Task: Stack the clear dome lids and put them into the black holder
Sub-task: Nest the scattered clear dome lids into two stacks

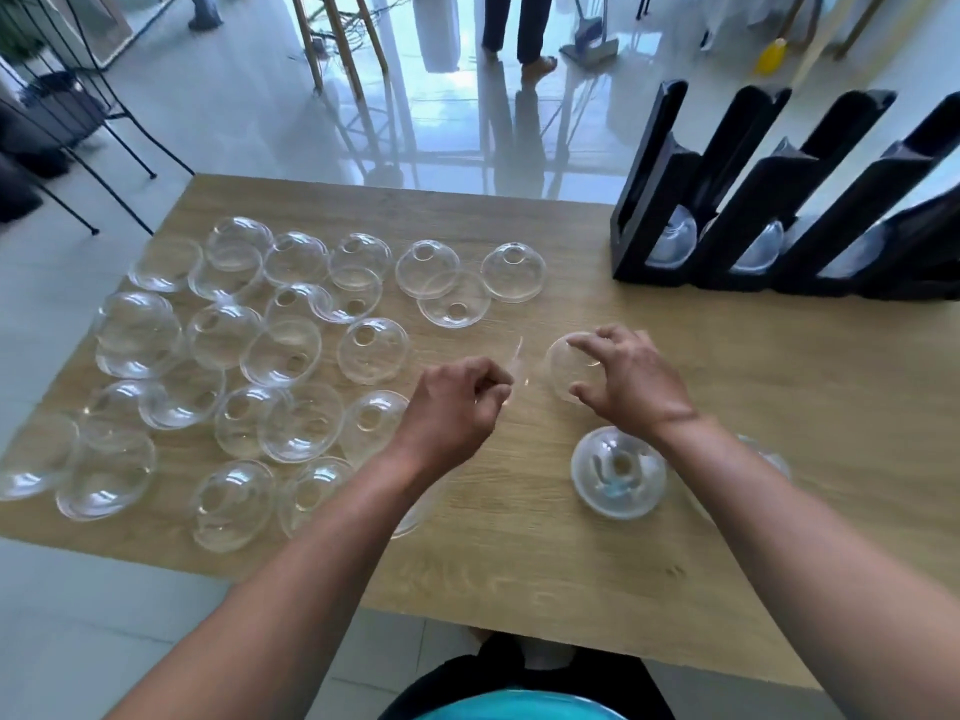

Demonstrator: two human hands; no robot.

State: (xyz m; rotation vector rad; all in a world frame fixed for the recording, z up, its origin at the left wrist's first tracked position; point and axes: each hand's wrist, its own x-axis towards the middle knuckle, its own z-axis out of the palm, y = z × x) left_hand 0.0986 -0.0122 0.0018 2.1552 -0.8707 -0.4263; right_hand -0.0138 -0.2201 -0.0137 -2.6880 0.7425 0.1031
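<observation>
Many clear dome lids [223,335] are lying loose across the left half of the wooden counter [779,387] you are sitting at, some dome up, some overlapping. The black holder [769,200] is standing at the counter's far right corner, its slanted slots already showing lids at their lower ends. A small stack of lids [618,478] is sitting dome up near the front edge, just beside your right forearm. Your right hand [631,381] is curling its fingers and thumb around a single lid [563,366] held tilted on its side. Your left hand [454,407] is pinching the blurred rim of another lid [517,358], close to the first.
</observation>
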